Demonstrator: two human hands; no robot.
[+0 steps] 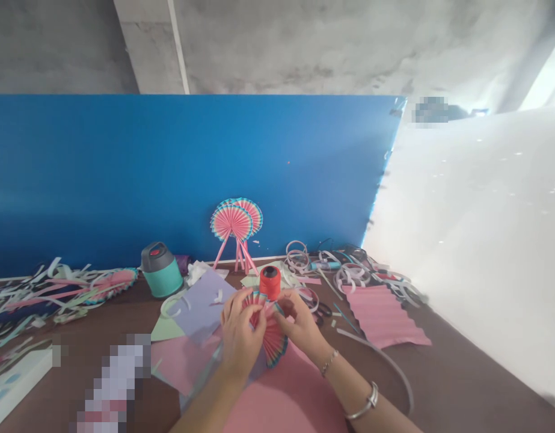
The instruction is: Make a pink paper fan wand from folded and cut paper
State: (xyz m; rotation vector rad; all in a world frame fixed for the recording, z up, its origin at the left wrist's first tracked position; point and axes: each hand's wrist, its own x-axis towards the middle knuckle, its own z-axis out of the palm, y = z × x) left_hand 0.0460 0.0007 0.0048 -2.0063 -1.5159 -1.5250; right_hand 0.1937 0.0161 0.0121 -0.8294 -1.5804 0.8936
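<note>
A: Where's the pleated fan?
B: Dead centre, low in the view. It is over a pink sheet on the tabletop, just in front of the red thread spool. Can't tell whether it touches the sheet.
A: Hands?
B: Both on it. Left hand lies over its left half, fingers curled across the upper pleats. Right hand comes in from the right, fingertips pinching the top edge. Each grip is closed on the paper; neither is free.
A: Which way does it lie from them?
B: Between them. Long axis runs from the spool end down toward the person, leaning slightly right at the near end. The gathered end sits under the fingers, and the spread end shows below the palms, uncovered. Left hand looks to cover more of it.
A: Looks?
B: Pink accordion folds with teal-and-blue trim along the scalloped outer edge. Partly opened — not a full circle.
A: Around it?
B: Lilac sheet just left, teal flask beyond that. Round fans on sticks lean on the blue board. Pink corrugated sheet to the right, well apart. Loose paper strips far left.
</note>
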